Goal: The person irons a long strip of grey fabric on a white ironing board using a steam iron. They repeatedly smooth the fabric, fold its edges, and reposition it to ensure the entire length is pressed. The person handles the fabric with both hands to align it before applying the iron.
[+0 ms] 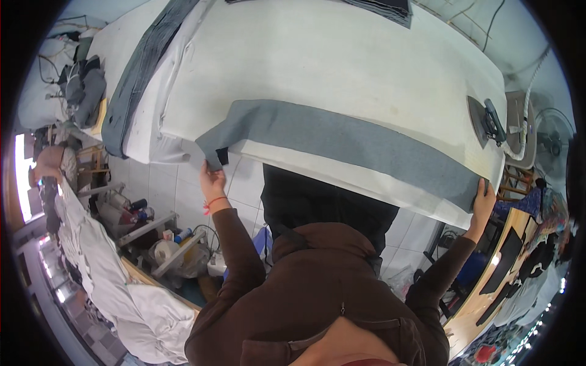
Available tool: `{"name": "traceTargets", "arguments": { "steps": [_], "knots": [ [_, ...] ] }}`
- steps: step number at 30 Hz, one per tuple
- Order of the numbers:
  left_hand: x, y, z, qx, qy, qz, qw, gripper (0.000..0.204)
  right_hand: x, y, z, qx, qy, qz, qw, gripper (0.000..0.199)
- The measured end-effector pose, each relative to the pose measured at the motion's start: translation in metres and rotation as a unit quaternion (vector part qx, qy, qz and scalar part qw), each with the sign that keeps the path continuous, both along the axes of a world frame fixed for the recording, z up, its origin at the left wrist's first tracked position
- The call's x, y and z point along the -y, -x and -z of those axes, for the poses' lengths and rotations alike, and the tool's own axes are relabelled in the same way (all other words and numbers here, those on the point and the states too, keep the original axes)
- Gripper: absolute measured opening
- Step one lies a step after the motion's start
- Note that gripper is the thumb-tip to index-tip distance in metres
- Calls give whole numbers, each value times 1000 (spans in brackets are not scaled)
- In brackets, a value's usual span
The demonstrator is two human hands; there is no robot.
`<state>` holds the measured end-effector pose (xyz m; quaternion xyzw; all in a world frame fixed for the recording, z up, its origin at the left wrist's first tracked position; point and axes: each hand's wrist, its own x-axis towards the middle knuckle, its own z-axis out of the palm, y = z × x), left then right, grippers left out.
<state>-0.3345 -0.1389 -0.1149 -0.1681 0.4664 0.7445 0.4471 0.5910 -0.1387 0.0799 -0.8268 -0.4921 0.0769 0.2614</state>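
Note:
A long grey-blue fabric strip lies along the near edge of the white padded table. Its left end hangs over the edge, and a small dark patch shows there. My left hand, with a red band on its wrist, pinches that hanging end. At the other end, my right hand grips the strip's right corner by the table's near right edge, thumb side on top. An iron with a dark handle stands at the table's right end, beyond my right hand.
A stack of grey fabric strips drapes over the table's left side. Dark folded cloth lies at the far edge. A fan stands right. White cloth covers a surface at lower left, beside a metal frame with a tape roll.

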Motion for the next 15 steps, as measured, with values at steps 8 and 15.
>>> {"name": "traceTargets", "arguments": {
  "steps": [8, 15],
  "knots": [
    [-107, 86, -233, -546, -76, -138, 823, 33, -39, -49, -52, 90, -108, -42, 989, 51],
    [-207, 161, -220, -548, -102, -110, 823, 36, -68, -27, -30, 8, 24, -20, 999, 48]
  ]
}}
